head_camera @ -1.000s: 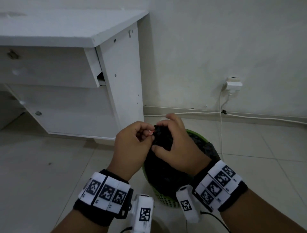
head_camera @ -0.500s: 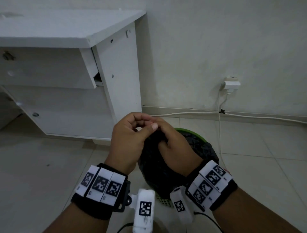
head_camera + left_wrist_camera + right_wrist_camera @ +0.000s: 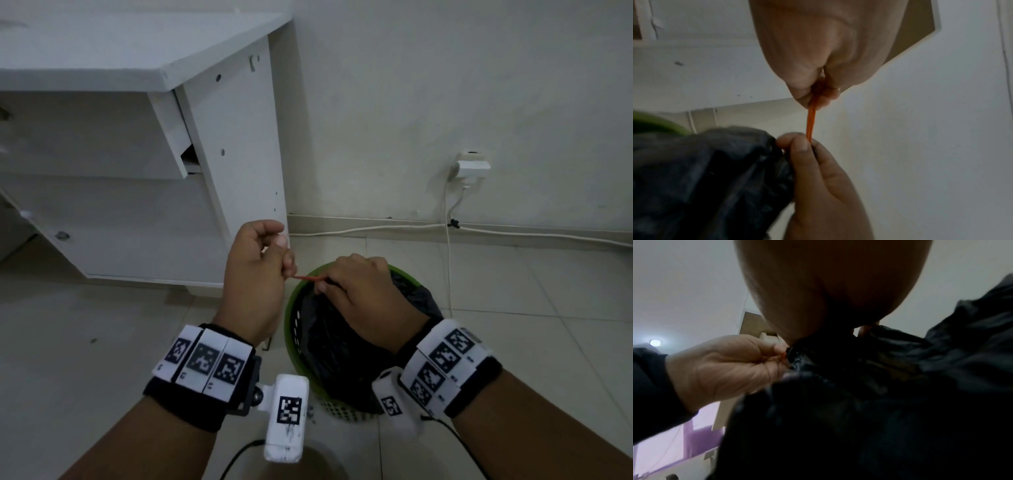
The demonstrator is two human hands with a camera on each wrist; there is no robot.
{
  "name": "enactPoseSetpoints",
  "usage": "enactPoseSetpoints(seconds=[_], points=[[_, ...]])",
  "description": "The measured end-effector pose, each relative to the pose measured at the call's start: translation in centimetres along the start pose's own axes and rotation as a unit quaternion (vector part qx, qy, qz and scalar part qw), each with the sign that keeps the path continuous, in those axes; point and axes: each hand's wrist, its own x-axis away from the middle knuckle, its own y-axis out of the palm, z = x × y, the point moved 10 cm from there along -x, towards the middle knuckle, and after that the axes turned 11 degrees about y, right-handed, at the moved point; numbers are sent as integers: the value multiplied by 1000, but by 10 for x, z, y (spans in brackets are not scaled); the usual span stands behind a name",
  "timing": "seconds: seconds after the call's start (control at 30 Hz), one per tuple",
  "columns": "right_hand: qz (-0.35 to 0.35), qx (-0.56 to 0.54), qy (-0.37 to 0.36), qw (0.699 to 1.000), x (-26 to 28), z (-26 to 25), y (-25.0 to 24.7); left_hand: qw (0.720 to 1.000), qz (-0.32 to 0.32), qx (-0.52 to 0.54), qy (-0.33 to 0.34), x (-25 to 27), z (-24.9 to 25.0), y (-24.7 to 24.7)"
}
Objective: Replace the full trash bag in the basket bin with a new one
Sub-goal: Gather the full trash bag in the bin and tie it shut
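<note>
Over the bin (image 3: 291, 318), left hand (image 3: 253, 270) pinches the red band (image 3: 306, 278); right hand (image 3: 363, 291) grasps the bag neck (image 3: 774, 146).

Left hand (image 3: 255, 270), centre frame of the head view, is fisted, fingers curled and pinching. Right hand (image 3: 363, 294), just right and lower, knuckles up, likewise pinches.

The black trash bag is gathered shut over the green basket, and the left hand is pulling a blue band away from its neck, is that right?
Not quite: the band is orange-red, not blue, as the left wrist view shows. The left hand pinches it, stretched from the neck of the black trash bag, which the right hand grips over the green basket.
</note>
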Motion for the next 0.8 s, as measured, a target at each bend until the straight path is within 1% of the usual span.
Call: enactPoseSetpoints(seconds=[0.03,0.07,0.1,0.13,0.17,0.2,0.27,0.3,0.33,0.37,0.43,0.5,0.57,0.67,0.8], points=[[-4,29,-1,1000,1,4,2,996,-39,-78,28,0,1,2],[-3,59,-3,998,2,10,4,979,-85,-172,65,1,3,7],[5,83,-6,997,4,16,6,950,-132,-260,111,3,7,13],[14,93,-7,996,5,22,5,912,-179,-335,155,7,10,19],[24,94,-6,995,6,28,3,874,-225,-388,184,12,10,26],[30,93,-7,995,7,33,1,841,-271,-425,199,17,7,33],[20,97,-17,995,9,40,1,773,-355,-479,217,28,-6,46],[8,100,-21,995,10,42,3,748,-383,-495,220,32,-15,49],[-7,100,-22,995,11,45,5,743,-393,-498,214,35,-22,49],[-23,97,-20,995,13,49,7,753,-391,-490,201,33,-27,45],[-46,95,-9,994,18,62,11,786,-370,-466,169,27,-34,32],[-66,106,7,992,24,79,15,800,-362,-459,136,22,-43,17],[-82,114,22,990,29,93,17,796,-365,-469,119,19,-52,5],[-109,121,35,986,34,101,22,776,-376,-488,135,21,-60,0],[-110,103,49,987,34,98,25,787,-357,-484,136,20,-65,-4]])
